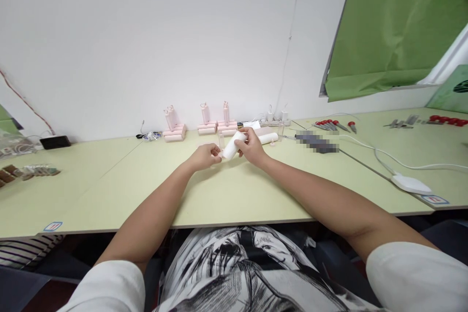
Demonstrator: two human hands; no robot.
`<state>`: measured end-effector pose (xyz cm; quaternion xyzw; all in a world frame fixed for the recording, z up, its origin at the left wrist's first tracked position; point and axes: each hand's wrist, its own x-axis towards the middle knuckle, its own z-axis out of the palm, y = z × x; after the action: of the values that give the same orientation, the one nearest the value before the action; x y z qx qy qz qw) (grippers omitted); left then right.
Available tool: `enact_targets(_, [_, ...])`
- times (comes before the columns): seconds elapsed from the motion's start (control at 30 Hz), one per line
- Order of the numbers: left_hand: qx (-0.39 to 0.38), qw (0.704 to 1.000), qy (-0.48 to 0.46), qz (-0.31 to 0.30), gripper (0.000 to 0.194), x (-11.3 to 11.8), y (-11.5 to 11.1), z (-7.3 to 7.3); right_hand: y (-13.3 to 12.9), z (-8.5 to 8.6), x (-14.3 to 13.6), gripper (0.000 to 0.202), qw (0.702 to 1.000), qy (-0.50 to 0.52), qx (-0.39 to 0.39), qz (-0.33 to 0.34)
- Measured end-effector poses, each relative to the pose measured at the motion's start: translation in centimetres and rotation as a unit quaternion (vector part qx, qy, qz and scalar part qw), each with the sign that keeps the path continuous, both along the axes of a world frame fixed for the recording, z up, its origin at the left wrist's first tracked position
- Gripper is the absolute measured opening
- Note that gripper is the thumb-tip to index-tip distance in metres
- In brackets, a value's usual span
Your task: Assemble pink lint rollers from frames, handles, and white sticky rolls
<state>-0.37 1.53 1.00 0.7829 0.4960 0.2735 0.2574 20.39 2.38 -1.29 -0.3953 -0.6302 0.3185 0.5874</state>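
Note:
My right hand [251, 147] is closed round the upper part of a white cylinder [232, 146], which tilts with its lower end toward the left. Close to that lower end, my left hand [206, 156] has its fingertips pressed together on something small and pale that I cannot make out. Just behind my right hand lies another white cylinder [268, 138] on the table. A small pale piece [272, 144] is beside it. Pink boxes with pink handheld items on them stand along the wall, behind my hands.
On the yellow-green table [234, 200], a black device [55, 142] and cables sit at the left. Red-handled tools [351, 126] and a white device [411, 184] with a cable are at the right. Small bagged items [38, 171] lie far left.

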Motion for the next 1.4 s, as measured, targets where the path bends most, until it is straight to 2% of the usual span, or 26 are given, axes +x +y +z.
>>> enact_targets(0.13, [-0.003, 0.988, -0.155, 0.019, 0.030, 0.4, 0.1, 0.4, -0.1, 0.4, 0.0, 0.051, 0.998, 0.061, -0.007, 0.021])
enact_targets(0.23, [-0.011, 0.973, -0.229, 0.007, 0.028, 0.6, 0.0, 0.7, -0.3, 0.7, -0.1, 0.044, 0.993, 0.105, -0.025, 0.037])
enact_targets(0.6, [-0.095, 0.929, -0.354, -0.057, 0.050, 0.3, 0.7, 0.0, -0.3, 0.8, -0.3, 0.037, 0.981, 0.163, -0.080, 0.075])
enact_targets(1.1, [-0.077, 0.917, -0.387, -0.056, 0.050, 0.1, 1.2, -0.1, -0.4, 0.7, -0.4, 0.036, 0.975, 0.172, -0.085, 0.111])
enact_targets(1.4, [-0.068, 0.928, -0.364, -0.039, 0.052, 0.1, 0.8, 0.0, -0.4, 0.7, -0.4, 0.037, 0.975, 0.172, -0.092, 0.110])
